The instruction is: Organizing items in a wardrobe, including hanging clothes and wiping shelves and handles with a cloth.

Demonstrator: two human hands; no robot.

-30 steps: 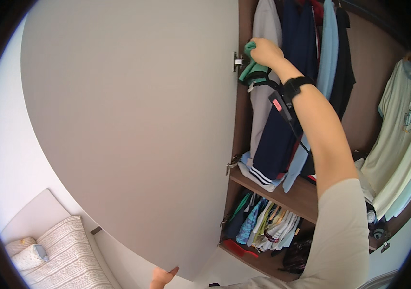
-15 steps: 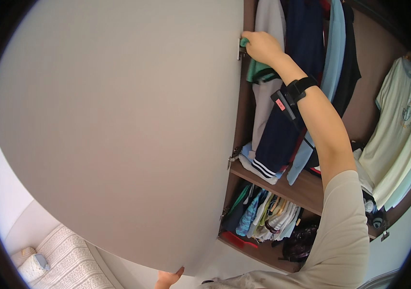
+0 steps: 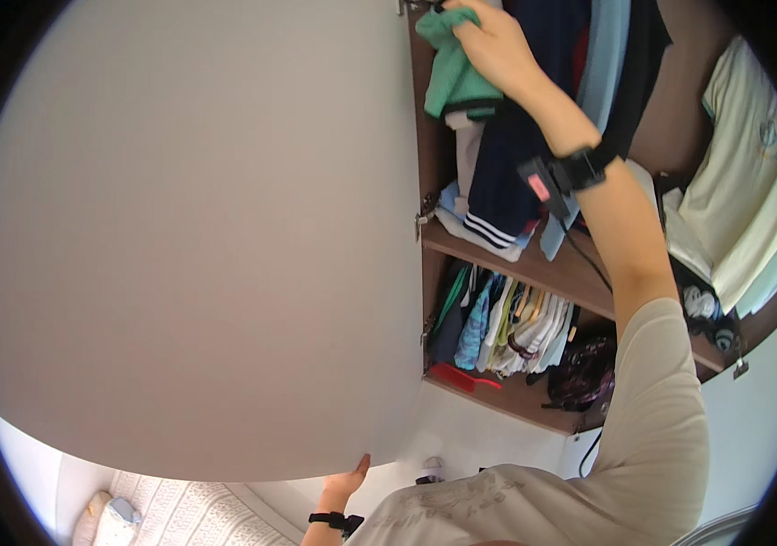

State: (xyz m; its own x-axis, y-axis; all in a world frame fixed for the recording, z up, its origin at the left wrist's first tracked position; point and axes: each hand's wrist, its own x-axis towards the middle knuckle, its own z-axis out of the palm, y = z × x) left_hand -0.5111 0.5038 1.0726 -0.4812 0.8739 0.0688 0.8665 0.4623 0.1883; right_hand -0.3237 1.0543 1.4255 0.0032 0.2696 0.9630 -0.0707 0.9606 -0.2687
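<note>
A green cloth (image 3: 459,75) with a dark edge hangs from my right hand (image 3: 496,45), whose fingers are closed on it at the inner edge of the wardrobe, beside a metal hinge at the top of the view. My left hand (image 3: 348,479) grips the near edge of the large pale wardrobe door (image 3: 206,237), thumb on its face; the other fingers are mostly hidden behind it. The door stands swung out to the left. Behind the cloth hang navy trousers (image 3: 502,182) with white stripes and a light blue garment (image 3: 603,64).
Below a brown shelf (image 3: 534,259), small clothes (image 3: 520,323) hang above a red object (image 3: 463,377) and a dark patterned bag (image 3: 581,373). A pale shirt (image 3: 734,182) hangs at the right. A patterned bed (image 3: 183,511) lies lower left. A hinge (image 3: 423,218) sticks out midway.
My right hand has moved up along the wardrobe edge to the upper hinge, with more of the green cloth showing. The view has shifted, and more of my left forearm shows.
</note>
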